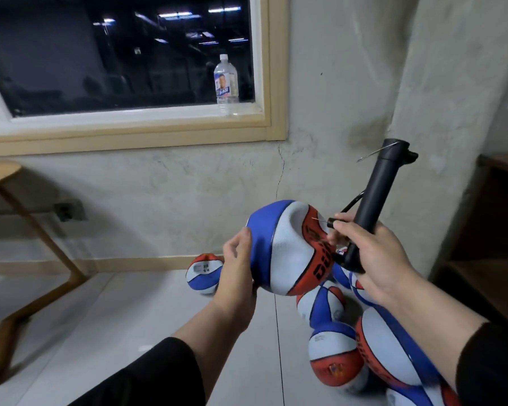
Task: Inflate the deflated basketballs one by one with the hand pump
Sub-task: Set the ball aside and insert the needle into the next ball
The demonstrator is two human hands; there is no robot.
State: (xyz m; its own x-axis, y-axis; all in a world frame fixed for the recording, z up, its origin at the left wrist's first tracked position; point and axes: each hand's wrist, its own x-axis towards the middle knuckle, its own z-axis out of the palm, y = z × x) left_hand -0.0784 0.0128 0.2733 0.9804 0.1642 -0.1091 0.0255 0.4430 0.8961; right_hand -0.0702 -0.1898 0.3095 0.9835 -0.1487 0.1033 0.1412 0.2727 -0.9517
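My left hand [239, 266] grips the left side of a dented red, white and blue basketball [286, 250], held up in the air. My right hand [374, 253] holds a black hand pump [377, 197], its barrel pointing up and to the right. The fingers of that hand also pinch the pump's needle nozzle [327, 221], whose thin tip points left and lies just at the ball's red panel. A pile of several limp basketballs [349, 347] of the same colours lies on the floor below my right arm. One rounder ball [203, 276] sits apart by the wall.
A clear water bottle [226, 82] stands on the window sill [129, 120]. A wooden table [21, 230] with a bent leg is at the left. A dark wooden cabinet [493, 230] stands at the right. The floor [129, 317] is pale tile.
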